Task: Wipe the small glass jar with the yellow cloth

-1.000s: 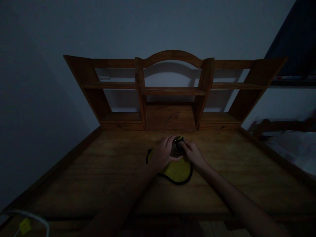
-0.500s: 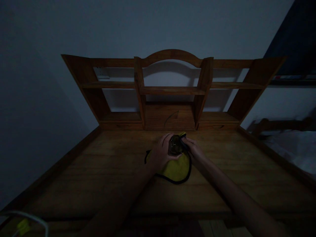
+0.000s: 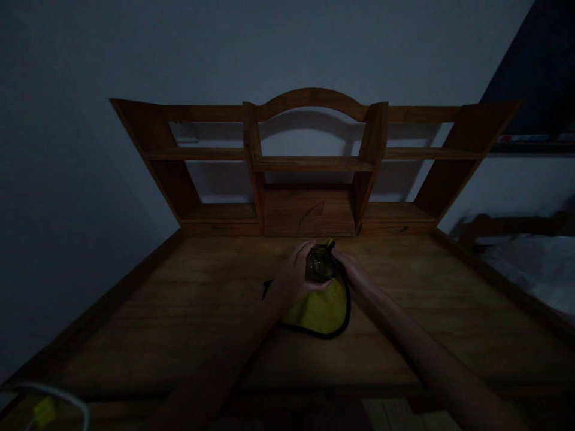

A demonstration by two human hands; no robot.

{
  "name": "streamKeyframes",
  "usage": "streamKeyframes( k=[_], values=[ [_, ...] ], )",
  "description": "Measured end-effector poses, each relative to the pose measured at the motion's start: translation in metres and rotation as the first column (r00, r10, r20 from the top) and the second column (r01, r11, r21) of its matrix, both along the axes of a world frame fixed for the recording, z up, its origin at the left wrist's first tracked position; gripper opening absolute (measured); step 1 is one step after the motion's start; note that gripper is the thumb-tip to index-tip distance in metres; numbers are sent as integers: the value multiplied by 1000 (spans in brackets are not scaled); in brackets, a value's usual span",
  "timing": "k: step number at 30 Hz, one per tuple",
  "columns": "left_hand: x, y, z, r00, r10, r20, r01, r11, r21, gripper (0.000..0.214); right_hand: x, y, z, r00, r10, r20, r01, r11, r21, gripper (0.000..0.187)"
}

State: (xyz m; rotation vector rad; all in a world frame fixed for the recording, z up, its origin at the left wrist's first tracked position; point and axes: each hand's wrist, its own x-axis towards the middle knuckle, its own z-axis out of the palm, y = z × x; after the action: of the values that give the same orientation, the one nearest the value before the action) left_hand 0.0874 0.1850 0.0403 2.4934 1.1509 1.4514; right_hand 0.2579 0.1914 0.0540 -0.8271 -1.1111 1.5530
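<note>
The room is dim. A small dark glass jar (image 3: 318, 263) stands on a yellow cloth with a black border (image 3: 321, 311) in the middle of a wooden desk (image 3: 179, 311). My left hand (image 3: 291, 278) is wrapped round the jar from the left. My right hand (image 3: 350, 269) pinches the cloth's far edge and holds it up against the jar's right side. Part of the cloth is lifted round the jar.
A wooden shelf unit (image 3: 314, 164) with bare shelves stands at the back of the desk against a pale wall. A white cable with a yellow tag (image 3: 45, 410) lies at the near left corner. A bed with white bedding (image 3: 534, 269) is to the right.
The jar and both hands have shifted slightly toward the shelf unit. The cloth's right side has been pulled further up around the jar.
</note>
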Motion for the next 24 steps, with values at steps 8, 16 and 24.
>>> streamKeyframes(
  k=[8,16,24],
  values=[
    [1,-5,4,1000,-14,-10,14,1000,-23,92,-2,-2,1,999,-39,-28,38,998,-59,35],
    [1,-3,3,1000,-16,-11,16,1000,-15,92,-3,-10,12,998,60,-3,-60,998,-29,45],
    [1,-4,3,1000,-12,1,12,1000,-28,92,-1,-6,5,998,55,-40,-56,998,-24,36]
  ],
)
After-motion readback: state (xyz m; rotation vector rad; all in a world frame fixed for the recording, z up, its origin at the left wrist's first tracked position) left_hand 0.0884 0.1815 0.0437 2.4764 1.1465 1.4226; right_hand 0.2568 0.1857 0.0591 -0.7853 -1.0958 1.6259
